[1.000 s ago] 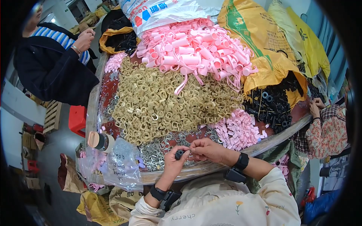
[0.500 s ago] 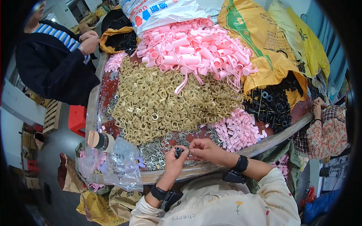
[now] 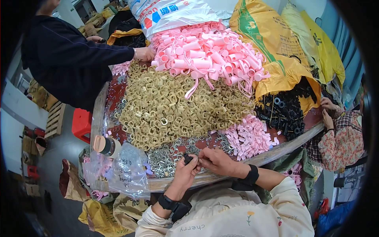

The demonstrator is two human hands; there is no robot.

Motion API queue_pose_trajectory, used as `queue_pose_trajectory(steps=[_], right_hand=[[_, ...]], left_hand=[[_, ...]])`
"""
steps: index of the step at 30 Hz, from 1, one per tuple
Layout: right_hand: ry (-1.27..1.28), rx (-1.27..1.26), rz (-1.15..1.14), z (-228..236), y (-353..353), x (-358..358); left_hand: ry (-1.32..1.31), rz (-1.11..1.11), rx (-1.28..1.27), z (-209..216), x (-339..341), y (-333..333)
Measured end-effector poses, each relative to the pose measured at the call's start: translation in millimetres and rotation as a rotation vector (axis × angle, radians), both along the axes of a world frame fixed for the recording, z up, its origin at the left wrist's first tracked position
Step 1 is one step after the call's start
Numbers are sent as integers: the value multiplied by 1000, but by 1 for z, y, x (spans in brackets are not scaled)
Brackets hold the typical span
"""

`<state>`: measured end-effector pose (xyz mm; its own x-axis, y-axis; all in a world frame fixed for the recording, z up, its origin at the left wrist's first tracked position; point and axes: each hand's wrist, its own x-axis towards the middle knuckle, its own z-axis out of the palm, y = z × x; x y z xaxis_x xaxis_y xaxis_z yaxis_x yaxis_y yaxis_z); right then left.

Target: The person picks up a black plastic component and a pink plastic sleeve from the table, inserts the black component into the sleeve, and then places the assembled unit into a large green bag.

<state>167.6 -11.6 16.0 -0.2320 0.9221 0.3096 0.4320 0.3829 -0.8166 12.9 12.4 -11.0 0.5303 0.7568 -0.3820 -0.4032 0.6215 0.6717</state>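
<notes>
Near the table's front edge, my left hand (image 3: pixel 185 172) is closed around a small black plastic part (image 3: pixel 187 159), whose end sticks up past the fingers. Close against it, my right hand (image 3: pixel 218 161) is pinched; whatever lies between its fingertips is hidden. Silver metal clips (image 3: pixel 162 160) lie just beyond both hands. Past them spreads a wide heap of gold-coloured buckle-like rings (image 3: pixel 169 106). Small pink pieces (image 3: pixel 250 138) form a pile to the right of my right hand.
Pink tubes with straps (image 3: pixel 205 51) are heaped at the back. Black parts (image 3: pixel 282 116) spill from a yellow sack (image 3: pixel 272 43). A bottle (image 3: pixel 106 146) and plastic bag (image 3: pixel 128 170) stand left. One co-worker's hand (image 3: pixel 145 54) reaches the pink tubes; another's hands (image 3: pixel 328 112) rest at right.
The black part has tilted in my left hand, and my right hand has shifted slightly. The co-worker at left has stretched an arm to the pink tubes. The right co-worker's hands have moved apart.
</notes>
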Motion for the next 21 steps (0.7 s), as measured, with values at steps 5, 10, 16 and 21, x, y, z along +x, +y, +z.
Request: queue_pose_trajectory(steps=[5, 10, 16, 21], right_hand=[[262, -175, 53, -2, -3, -1], [598, -489, 129, 1, -3, 0], [532, -650, 138, 6, -2, 2], [547, -690, 170, -4, 0, 7]], left_hand=[[-89, 13, -67, 4, 0, -3], [-49, 10, 46, -1, -5, 0], [46, -8, 108, 6, -4, 1], [92, -26, 129, 5, -1, 2]])
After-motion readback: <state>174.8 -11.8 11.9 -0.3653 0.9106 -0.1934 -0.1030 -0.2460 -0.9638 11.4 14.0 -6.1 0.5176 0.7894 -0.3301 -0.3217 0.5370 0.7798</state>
